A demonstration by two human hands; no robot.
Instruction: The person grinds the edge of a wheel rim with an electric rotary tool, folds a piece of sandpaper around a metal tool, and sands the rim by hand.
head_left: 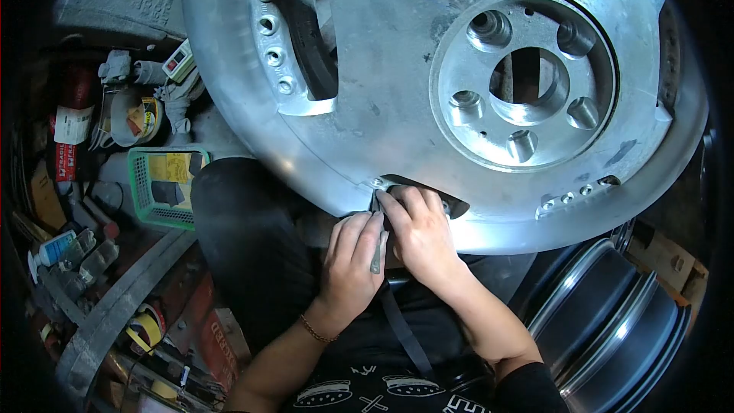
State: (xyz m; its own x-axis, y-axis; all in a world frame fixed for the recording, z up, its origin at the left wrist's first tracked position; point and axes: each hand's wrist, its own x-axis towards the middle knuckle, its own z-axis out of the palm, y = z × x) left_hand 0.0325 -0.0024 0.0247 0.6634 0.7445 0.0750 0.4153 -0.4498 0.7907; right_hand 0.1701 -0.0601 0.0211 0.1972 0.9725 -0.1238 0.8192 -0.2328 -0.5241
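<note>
A large bare-metal wheel [390, 92] with a round hub and several bolt holes fills the upper middle of the view. At its lower edge, by a dark slot, both hands work close together. My left hand [353, 256] is closed round a thin greyish tool [376, 256], whose upper part is hidden by the fingers. My right hand [419, 229] has its fingers bent at the slot's left corner, touching the metal; what they pinch, if anything, is hidden. A dark strap [405, 333] hangs below the hands.
A green basket [138, 183] with sanding sheets stands at the left. Nearby are a plastic container [131, 116], bottles [99, 260] and yellow tape [144, 333]. Dark wheel rims [596, 313] lie at the lower right, beside cardboard [673, 260].
</note>
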